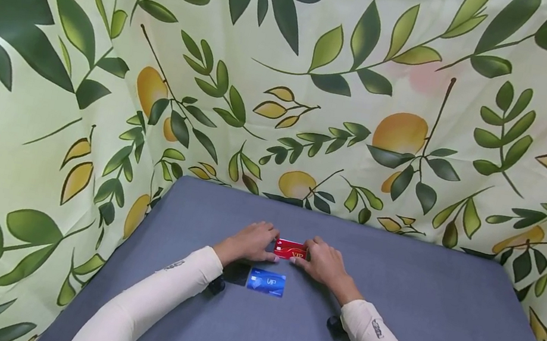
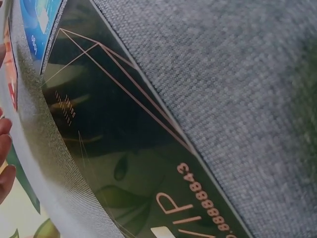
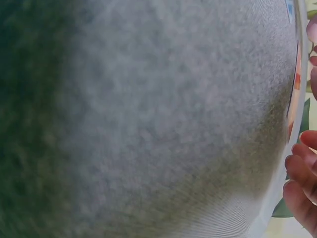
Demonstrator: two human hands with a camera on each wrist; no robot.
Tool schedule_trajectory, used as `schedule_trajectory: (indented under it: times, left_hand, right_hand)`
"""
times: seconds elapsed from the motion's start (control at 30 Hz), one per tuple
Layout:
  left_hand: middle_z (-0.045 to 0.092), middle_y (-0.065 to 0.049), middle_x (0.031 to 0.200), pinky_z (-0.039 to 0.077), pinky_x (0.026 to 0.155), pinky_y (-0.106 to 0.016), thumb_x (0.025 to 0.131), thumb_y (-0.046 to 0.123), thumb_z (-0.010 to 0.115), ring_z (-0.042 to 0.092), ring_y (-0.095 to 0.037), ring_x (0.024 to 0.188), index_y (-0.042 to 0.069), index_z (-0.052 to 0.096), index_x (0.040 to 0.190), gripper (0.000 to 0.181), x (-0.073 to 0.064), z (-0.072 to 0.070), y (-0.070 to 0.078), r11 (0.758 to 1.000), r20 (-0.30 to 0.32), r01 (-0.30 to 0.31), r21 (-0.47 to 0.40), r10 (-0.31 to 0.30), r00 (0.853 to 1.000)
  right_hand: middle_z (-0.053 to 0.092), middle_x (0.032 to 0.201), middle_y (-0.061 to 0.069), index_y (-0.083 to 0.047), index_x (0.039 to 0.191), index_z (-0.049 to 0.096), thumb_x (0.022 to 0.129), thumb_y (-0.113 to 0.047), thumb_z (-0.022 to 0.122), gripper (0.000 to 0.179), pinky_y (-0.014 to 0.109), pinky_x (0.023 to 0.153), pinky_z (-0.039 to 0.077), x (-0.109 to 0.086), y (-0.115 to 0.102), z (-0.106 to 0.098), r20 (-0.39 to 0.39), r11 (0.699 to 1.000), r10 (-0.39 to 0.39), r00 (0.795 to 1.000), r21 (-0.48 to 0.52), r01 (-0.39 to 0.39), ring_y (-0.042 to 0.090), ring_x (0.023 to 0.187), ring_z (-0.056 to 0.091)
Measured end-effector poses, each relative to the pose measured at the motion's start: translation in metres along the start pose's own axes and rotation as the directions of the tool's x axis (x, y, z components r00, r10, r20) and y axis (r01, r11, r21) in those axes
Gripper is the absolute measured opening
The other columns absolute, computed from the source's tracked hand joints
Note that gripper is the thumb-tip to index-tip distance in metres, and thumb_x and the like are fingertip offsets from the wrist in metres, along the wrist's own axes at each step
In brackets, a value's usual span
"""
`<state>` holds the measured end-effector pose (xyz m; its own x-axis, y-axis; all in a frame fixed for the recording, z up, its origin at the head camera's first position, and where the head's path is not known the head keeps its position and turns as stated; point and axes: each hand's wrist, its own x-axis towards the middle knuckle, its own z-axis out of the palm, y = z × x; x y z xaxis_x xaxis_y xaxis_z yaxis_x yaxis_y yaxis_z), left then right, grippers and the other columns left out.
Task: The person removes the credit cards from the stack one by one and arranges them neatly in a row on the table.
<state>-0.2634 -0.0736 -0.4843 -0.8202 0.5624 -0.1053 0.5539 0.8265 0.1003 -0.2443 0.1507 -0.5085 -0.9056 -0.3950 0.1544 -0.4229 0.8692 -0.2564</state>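
A red VIP card (image 1: pixel 290 250) lies between my two hands over the grey-blue table. My left hand (image 1: pixel 254 243) pinches its left end, index finger at the far corner and thumb at the near corner. At the right end my right hand (image 1: pixel 327 265) grips it the same way. A blue VIP card (image 1: pixel 266 282) lies flat just nearer to me. Left of that, a black card (image 2: pixel 119 114) with copper lines and lettering rests on the cloth, partly hidden under my left wrist in the head view. Only some fingers (image 3: pixel 301 173) show at the edge of the right wrist view.
The table (image 1: pixel 423 316) has a grey-blue woven cover. Behind it and to the left hangs a curtain (image 1: pixel 266 151) printed with leaves and yellow fruit. A dark wrist device (image 1: pixel 217 285) sits under my left wrist, another (image 1: pixel 335 325) under the right.
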Motion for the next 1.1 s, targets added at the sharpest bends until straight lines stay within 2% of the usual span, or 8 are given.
schedule_trajectory:
  times: [0.33, 0.9, 1.1]
  left_hand:
    - [0.062, -0.008, 0.125, 0.048, 0.099, -0.038, 0.09, 0.055, 0.068, 0.056, -0.02, 0.108, 0.01, 0.061, 0.131, 0.061, 0.006, 0.006, -0.001, 1.0, 0.012, -0.001, -0.006, 0.001, 1.0]
    - [0.062, -0.007, 0.121, 0.049, 0.096, -0.035, 0.09, 0.053, 0.07, 0.055, -0.018, 0.104, 0.01, 0.061, 0.128, 0.059, 0.014, 0.01, -0.002, 1.0, 0.015, 0.012, -0.009, -0.012, 1.0]
    - [0.062, -0.005, 0.111, 0.05, 0.089, -0.034, 0.089, 0.053, 0.071, 0.054, -0.017, 0.096, 0.01, 0.063, 0.122, 0.055, 0.016, 0.011, -0.003, 1.0, 0.011, -0.004, 0.002, 0.004, 1.0]
  right_hand:
    - [0.056, 0.097, 0.008, -0.005, 0.115, 0.07, 0.082, -0.053, 0.079, 0.059, 0.039, 0.065, 0.051, 0.005, 0.005, 0.004, 0.051, 0.998, 0.058, 0.997, 0.009, -0.058, 0.019, 0.072, 0.053]
    - [0.057, 0.097, 0.007, -0.007, 0.113, 0.07, 0.08, -0.056, 0.078, 0.059, 0.042, 0.069, 0.052, 0.012, 0.003, 0.008, 0.08, 0.996, 0.091, 0.993, 0.015, -0.093, 0.02, 0.074, 0.055]
    - [0.056, 0.096, 0.007, -0.007, 0.113, 0.07, 0.08, -0.054, 0.079, 0.058, 0.042, 0.069, 0.052, 0.012, 0.002, 0.009, 0.078, 0.996, 0.086, 0.993, 0.011, -0.087, 0.02, 0.073, 0.055]
